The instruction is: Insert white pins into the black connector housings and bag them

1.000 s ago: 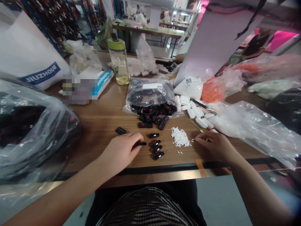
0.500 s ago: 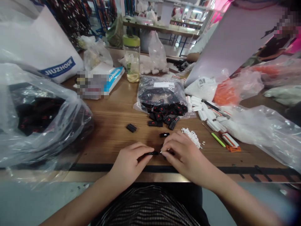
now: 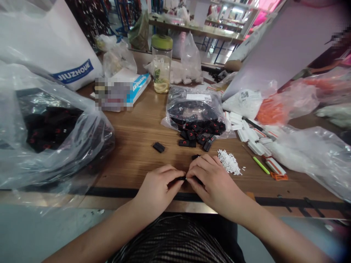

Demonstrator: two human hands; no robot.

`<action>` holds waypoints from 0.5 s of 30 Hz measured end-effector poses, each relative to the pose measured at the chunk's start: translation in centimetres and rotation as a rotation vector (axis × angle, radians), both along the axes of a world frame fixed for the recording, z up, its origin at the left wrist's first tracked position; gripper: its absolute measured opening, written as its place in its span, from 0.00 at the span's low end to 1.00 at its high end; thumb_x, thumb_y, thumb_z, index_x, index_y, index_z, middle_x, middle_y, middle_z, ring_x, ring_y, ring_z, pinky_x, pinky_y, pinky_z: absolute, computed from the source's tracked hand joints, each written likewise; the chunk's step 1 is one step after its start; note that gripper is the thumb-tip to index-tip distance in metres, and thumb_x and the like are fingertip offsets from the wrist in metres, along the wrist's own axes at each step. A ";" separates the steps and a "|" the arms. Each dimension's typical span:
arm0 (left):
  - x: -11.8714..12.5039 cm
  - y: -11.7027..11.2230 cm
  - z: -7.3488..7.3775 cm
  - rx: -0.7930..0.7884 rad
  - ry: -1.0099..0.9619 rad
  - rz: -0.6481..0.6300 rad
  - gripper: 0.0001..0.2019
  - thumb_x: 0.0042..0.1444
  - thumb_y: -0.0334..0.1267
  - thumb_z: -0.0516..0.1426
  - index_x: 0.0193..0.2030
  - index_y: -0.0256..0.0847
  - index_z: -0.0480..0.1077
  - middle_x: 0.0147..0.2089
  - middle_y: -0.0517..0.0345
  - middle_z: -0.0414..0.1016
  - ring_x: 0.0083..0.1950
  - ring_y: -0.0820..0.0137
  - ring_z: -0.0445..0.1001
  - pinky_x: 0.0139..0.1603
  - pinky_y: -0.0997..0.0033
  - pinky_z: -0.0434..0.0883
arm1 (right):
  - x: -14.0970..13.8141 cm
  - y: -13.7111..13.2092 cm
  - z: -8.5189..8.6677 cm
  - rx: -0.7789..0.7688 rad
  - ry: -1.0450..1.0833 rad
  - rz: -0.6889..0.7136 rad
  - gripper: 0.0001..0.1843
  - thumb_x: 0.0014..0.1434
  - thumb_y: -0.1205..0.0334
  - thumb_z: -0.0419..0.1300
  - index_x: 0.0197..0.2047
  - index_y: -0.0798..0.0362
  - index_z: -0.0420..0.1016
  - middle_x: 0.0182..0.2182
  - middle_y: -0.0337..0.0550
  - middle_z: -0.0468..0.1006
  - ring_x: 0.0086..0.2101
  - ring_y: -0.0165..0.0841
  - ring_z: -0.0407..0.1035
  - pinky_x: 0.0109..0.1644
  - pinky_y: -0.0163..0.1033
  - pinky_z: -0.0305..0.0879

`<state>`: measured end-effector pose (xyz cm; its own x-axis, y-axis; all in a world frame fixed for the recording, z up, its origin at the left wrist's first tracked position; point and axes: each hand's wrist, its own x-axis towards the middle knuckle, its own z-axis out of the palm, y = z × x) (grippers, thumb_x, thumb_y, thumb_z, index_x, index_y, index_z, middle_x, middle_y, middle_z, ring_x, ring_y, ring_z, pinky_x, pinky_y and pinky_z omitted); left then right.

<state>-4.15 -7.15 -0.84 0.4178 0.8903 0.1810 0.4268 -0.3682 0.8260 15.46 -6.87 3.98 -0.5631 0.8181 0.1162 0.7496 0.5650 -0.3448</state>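
Note:
Near the table's front edge, my left hand (image 3: pixel 161 184) pinches a small black plastic part (image 3: pixel 181 178) between thumb and fingers. My right hand (image 3: pixel 210 177) meets it from the right, its thumb and fingertips closed at the part's end; whatever they grip is too small to make out now. A black piece (image 3: pixel 195 157) lies partly hidden behind my right fingers. Another black block (image 3: pixel 158 147) rests alone on the wood, beyond my left hand. Just right of my right hand is a heap of tiny white pieces (image 3: pixel 229 162).
A clear bag of black parts (image 3: pixel 196 104) spills toward me. Left stands a large plastic bag (image 3: pixel 95 142) holding black parts. Behind are a green-lidded bottle (image 3: pixel 161 64) and a book (image 3: pixel 139 87). Right lie white blocks (image 3: pixel 256 148), a green-handled tool (image 3: pixel 261 165) and an orange piece (image 3: pixel 279 176).
My right hand has closed the gap to the black part, bringing its fingertips against the end. The white bit seen at those fingertips earlier is now hidden. The camera view has shifted slightly.

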 end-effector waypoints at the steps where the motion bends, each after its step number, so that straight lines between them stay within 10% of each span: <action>1: 0.0 0.0 0.0 -0.003 0.001 0.002 0.09 0.61 0.28 0.59 0.43 0.43 0.78 0.42 0.55 0.80 0.42 0.65 0.79 0.45 0.62 0.75 | 0.0 0.0 0.0 0.000 0.004 -0.005 0.10 0.67 0.65 0.54 0.35 0.52 0.75 0.35 0.44 0.76 0.39 0.38 0.65 0.45 0.44 0.57; 15: 0.1 -0.1 0.0 -0.003 0.014 0.016 0.09 0.60 0.27 0.60 0.43 0.41 0.78 0.41 0.56 0.80 0.41 0.65 0.78 0.44 0.63 0.74 | 0.0 0.1 -0.2 -0.023 -0.010 -0.009 0.11 0.67 0.65 0.54 0.34 0.52 0.75 0.35 0.45 0.77 0.40 0.39 0.65 0.45 0.45 0.57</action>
